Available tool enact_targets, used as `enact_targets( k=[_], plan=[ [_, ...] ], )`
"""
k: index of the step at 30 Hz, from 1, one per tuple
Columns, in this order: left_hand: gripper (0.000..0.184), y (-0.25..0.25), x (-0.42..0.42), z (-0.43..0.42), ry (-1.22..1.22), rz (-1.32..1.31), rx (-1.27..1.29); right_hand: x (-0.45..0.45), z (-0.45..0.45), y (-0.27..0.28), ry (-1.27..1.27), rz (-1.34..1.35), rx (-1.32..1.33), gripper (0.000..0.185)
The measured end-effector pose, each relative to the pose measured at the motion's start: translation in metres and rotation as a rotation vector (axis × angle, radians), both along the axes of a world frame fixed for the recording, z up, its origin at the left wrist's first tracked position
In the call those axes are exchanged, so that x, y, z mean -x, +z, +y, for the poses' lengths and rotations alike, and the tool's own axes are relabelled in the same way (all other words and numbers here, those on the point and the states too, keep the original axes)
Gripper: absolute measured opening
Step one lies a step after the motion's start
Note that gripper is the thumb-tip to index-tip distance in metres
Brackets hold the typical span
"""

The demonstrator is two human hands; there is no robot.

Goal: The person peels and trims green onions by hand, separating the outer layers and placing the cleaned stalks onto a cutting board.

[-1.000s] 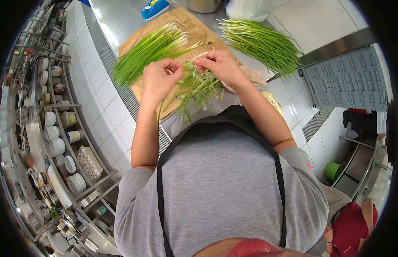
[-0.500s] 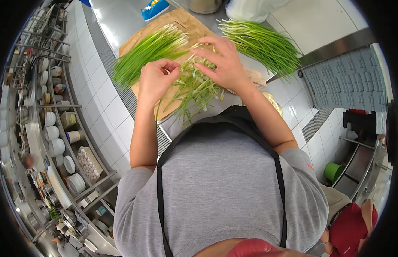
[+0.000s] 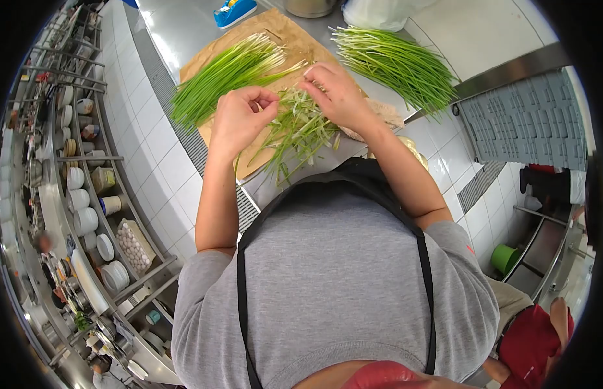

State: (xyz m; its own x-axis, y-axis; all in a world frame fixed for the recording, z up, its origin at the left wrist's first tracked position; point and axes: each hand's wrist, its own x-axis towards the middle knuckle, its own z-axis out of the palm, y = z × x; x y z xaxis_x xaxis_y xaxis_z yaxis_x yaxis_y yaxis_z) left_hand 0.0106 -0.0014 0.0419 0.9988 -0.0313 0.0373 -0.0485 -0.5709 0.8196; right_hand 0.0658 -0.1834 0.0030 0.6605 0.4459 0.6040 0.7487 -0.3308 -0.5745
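My left hand [image 3: 245, 115] is closed in a pinch above the brown paper [image 3: 256, 155]. A thin green tip showing below its wrist looks like part of a chive in its grip. My right hand [image 3: 337, 94] is also pinched, to the right; what lies between its fingertips is too small to make out. Under and between both hands spreads a loose heap of chive trimmings [image 3: 301, 133]. A neat bundle of chives [image 3: 227, 74], pale ends toward the upper right, lies on the paper beyond my left hand. Another chive bundle [image 3: 395, 68] rests on the metal counter to the right.
A blue tape dispenser [image 3: 235, 11], a metal pot [image 3: 310, 6] and a white plastic bag [image 3: 376, 14] stand at the counter's back. Shelves with white bowls [image 3: 85, 222] line the left. A person in a red top [image 3: 530, 343] is at lower right.
My right hand has drawn its spread fingers together into a pinch and shifted slightly. The left hand stays pinched in nearly the same place.
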Motion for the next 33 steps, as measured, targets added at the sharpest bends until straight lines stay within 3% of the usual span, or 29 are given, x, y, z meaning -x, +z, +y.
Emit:
enact_targets(
  k=[8, 11, 14, 17, 20, 23, 26, 29, 32, 33],
  plan=[
    [0.014, -0.006, -0.001, 0.012, 0.032, 0.019, 0.002, -0.02, -0.027, 0.022, -0.148, -0.025, -0.131, 0.008],
    [0.015, -0.013, -0.003, 0.022, 0.049, 0.036, 0.089, -0.018, -0.035, 0.041, -0.078, 0.295, -0.433, 0.007],
    [0.015, -0.022, -0.009, 0.031, 0.055, 0.078, 0.309, -0.017, -0.037, 0.048, 0.316, 0.542, -0.766, 0.011],
    [0.013, -0.028, -0.015, 0.039, 0.073, 0.121, 0.469, -0.026, -0.031, -0.013, 0.25, 0.643, -0.204, 0.01],
    [0.009, -0.042, -0.019, 0.04, 0.061, 0.149, 0.454, -0.015, -0.018, -0.068, -0.098, 0.09, 0.234, 0.009],
    [0.009, -0.053, -0.015, 0.035, 0.091, 0.211, 0.433, -0.009, -0.016, -0.047, -0.125, 0.256, 0.234, 0.009],
    [0.013, -0.069, -0.012, 0.024, 0.088, 0.206, 0.309, -0.014, -0.017, -0.042, -0.091, 0.455, 0.457, 0.01],
    [0.02, -0.091, -0.014, 0.022, 0.111, 0.111, 0.146, -0.007, -0.013, -0.062, -0.189, -0.08, 0.393, 0.009],
    [0.02, -0.095, -0.015, 0.022, 0.114, 0.095, 0.128, -0.001, -0.004, -0.058, 0.167, -0.036, 0.425, 0.012],
    [0.019, -0.09, -0.016, 0.022, 0.115, 0.11, 0.111, 0.001, -0.001, -0.06, 0.159, -0.067, 0.428, 0.012]
  ],
)
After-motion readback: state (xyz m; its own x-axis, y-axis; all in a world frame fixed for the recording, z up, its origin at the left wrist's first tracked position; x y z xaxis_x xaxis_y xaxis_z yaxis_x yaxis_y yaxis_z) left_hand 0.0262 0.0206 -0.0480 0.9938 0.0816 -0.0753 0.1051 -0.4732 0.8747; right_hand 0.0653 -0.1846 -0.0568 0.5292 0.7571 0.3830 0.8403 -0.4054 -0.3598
